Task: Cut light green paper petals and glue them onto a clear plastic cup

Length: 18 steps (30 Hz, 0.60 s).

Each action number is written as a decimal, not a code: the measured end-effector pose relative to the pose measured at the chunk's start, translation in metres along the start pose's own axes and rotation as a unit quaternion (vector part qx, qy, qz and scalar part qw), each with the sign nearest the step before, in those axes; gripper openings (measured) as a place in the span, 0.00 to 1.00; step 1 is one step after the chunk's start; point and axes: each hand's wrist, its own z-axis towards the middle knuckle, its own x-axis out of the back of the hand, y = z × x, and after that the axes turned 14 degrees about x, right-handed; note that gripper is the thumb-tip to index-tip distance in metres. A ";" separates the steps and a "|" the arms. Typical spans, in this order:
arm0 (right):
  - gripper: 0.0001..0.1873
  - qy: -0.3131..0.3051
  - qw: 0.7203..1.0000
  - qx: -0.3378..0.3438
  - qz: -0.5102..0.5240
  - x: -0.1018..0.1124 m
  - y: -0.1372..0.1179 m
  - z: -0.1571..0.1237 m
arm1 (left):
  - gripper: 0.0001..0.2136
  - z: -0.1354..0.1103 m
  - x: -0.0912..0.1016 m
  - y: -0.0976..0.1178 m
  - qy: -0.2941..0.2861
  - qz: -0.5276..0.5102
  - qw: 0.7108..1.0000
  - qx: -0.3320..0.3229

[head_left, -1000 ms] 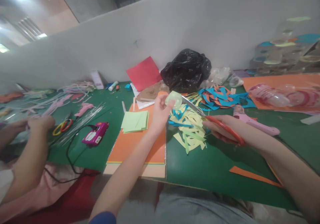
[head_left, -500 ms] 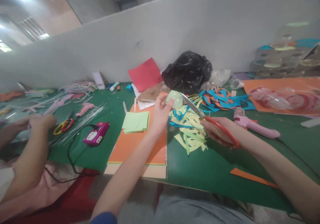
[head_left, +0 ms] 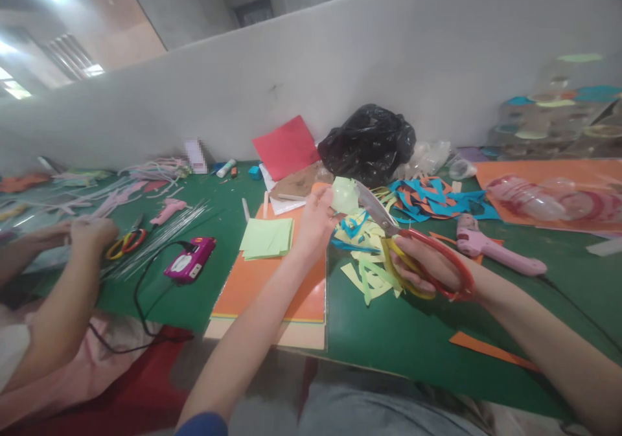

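Observation:
My left hand (head_left: 318, 219) pinches a pale green paper piece (head_left: 346, 196), which has a shiny, rounded, clear-looking surface against it. My right hand (head_left: 420, 264) has its fingers through the red and yellow handles of a pair of scissors (head_left: 386, 223). The handles are spread apart, and the blades point up and left to the right edge of the green piece. Whether the blades touch the paper I cannot tell. Below the scissors lies a heap of pale yellow-green paper scraps (head_left: 372, 271).
Green sheets (head_left: 266, 238) lie on orange paper (head_left: 272, 287) at left. A pink glue gun (head_left: 505, 254) with a cord rests at right, near plastic bottles (head_left: 558, 196). A black bag (head_left: 367, 141) sits behind. At far left, a co-worker's hands (head_left: 92, 235) work beside a purple box (head_left: 190, 261).
The scissor handles have spread, bringing the yellow loop into view below my right hand. My left hand still holds the green piece, turned slightly. The whole view has shifted a little.

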 end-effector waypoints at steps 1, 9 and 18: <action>0.30 -0.006 1.000 -0.002 0.013 -0.001 -0.001 0.000 | 0.20 -0.001 0.000 0.000 -0.009 -0.002 1.000 0.001; 0.27 0.002 0.999 -0.005 0.051 -0.007 -0.006 0.001 | 0.19 0.003 0.004 -0.001 -0.033 -0.007 0.999 0.020; 0.29 -0.052 0.983 -0.001 0.176 -0.003 0.000 0.004 | 0.20 0.005 0.005 -0.005 -0.025 -0.074 0.995 0.068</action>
